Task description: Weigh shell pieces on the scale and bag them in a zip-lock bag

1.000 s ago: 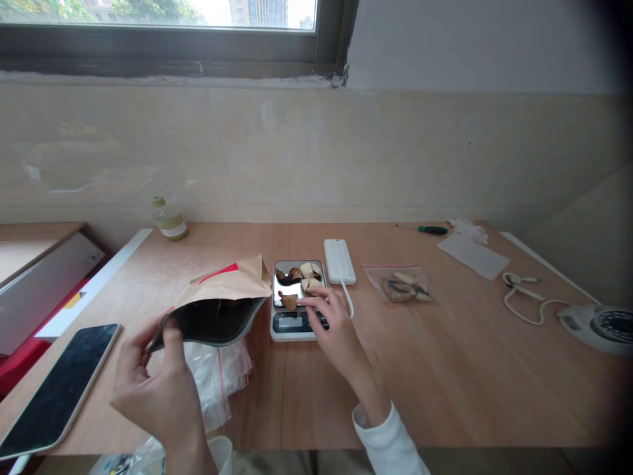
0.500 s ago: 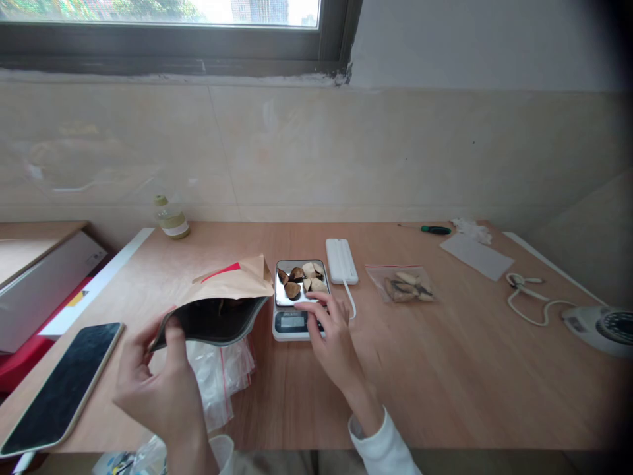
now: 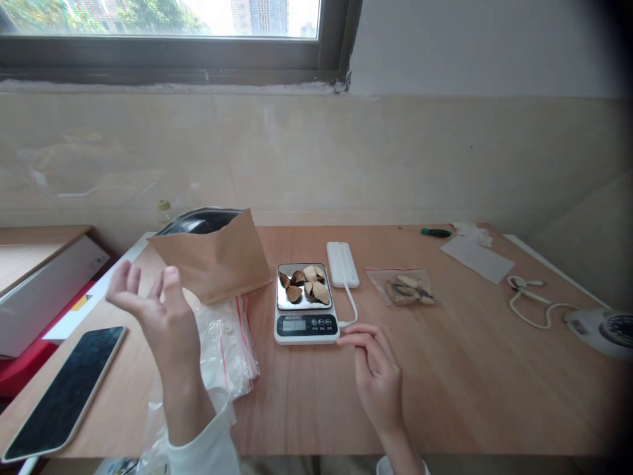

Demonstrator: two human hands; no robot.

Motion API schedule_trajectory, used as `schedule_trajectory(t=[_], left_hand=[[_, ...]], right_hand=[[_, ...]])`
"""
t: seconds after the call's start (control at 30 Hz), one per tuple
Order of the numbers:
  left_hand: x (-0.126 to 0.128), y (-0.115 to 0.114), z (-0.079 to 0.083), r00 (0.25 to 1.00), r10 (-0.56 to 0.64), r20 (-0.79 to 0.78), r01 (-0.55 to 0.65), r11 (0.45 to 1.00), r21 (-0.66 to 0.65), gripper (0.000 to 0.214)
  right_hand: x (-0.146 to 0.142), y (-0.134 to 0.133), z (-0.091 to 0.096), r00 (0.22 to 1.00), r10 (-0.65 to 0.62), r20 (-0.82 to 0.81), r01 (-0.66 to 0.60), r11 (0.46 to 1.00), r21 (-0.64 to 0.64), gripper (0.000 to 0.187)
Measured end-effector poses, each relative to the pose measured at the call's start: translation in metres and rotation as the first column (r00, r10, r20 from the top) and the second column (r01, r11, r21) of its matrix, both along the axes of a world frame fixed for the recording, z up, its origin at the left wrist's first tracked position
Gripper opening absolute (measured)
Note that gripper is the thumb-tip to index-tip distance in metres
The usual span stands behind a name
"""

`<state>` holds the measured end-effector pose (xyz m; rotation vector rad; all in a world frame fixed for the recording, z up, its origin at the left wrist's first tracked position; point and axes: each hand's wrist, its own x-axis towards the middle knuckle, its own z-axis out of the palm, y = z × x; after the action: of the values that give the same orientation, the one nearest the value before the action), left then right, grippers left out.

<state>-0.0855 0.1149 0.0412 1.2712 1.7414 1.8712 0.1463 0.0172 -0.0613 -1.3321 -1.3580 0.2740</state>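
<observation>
My left hand [image 3: 161, 307] is raised with its fingers apart, holding nothing, just in front of a brown paper bag [image 3: 222, 257]. The bag stands upright with its dark foil-lined mouth open. A small digital scale [image 3: 284, 340] sits mid-table, and several brown and pale dried chunks [image 3: 316, 291] lie on its metal pan. Beside the scale's front right corner is my right hand [image 3: 378, 373], empty, fingers loosely bent and apart, fingertips close to the scale's edge. Clear zip bags with red seals [image 3: 230, 346] lie in a pile between the left forearm and the scale.
A white power bank [image 3: 342, 264] is cabled to the scale. To its right lies a zip bag of dried pieces [image 3: 408, 287]. A phone [image 3: 66, 389] rests at the left; a screwdriver [image 3: 436, 232], white paper [image 3: 477, 258] and a white camera [image 3: 601, 332] are at the right.
My left hand has let go of the paper bag, which now stands farther back on the table. My right hand has moved from over the scale's pan to its front right corner.
</observation>
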Motion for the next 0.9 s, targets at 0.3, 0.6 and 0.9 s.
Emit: schedule_trajectory(t=[0.3,0.6,0.9], left_hand=[[-0.002,-0.017,-0.036,0.999,0.009,-0.034,-0.019,0.950,-0.313,0.039],[-0.022,-0.035,-0.090,0.916,-0.280,-0.287,0.029,0.760,-0.649,0.064],[-0.022,-0.031,-0.110,0.795,-0.512,-0.325,0.129,0.666,-0.735,0.033]], right_hand=[[0.010,-0.002,-0.003,0.999,-0.031,-0.015,0.031,0.999,-0.016,0.028],[0.012,0.001,-0.007,1.000,0.005,0.008,-0.005,0.999,-0.047,0.028],[0.012,0.003,-0.012,0.996,0.085,-0.031,-0.088,0.990,-0.107,0.028]])
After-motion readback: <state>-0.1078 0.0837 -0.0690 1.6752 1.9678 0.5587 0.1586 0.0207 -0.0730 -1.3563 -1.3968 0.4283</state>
